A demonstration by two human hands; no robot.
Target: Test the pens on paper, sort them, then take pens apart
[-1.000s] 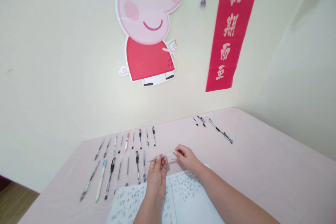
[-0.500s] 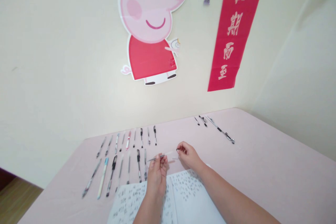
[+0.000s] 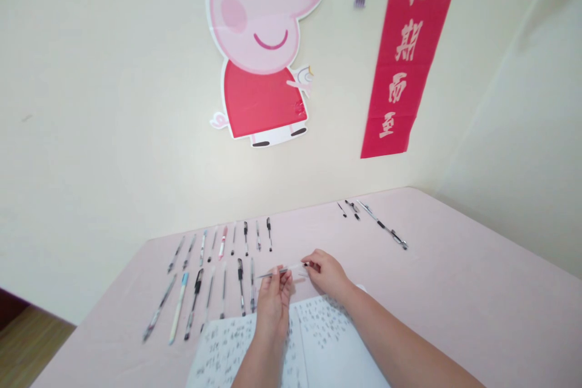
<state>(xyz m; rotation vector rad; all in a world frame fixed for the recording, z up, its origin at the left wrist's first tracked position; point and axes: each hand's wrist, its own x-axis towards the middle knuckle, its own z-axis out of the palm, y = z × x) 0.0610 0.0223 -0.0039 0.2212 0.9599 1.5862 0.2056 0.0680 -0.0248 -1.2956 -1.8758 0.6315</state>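
Note:
My left hand (image 3: pixel 273 303) is closed round a slim pen (image 3: pixel 267 275) with a clear barrel, its pointed end toward the left. The clear part reaches across to my right hand (image 3: pixel 328 274). There, thumb and forefinger pinch a small black end piece (image 3: pixel 305 264) at the tube's right end; whether the two are joined is too small to tell. Both hands hover above the upper part of an open notebook (image 3: pixel 336 357) covered in handwriting. A short clear piece (image 3: pixel 302 273) shows just beneath the right fingers.
Two rows of pens fill the table's left side, among them a blue-capped pen (image 3: pixel 178 309) and a pink one (image 3: pixel 222 243). Small black pen parts (image 3: pixel 352 209) and a long pen (image 3: pixel 382 224) lie at the back right. The pink tabletop (image 3: pixel 454 291) meets a wall behind.
My right hand has shifted slightly left and brought the black end piece closer to the pen in my left hand. The left hand has barely moved.

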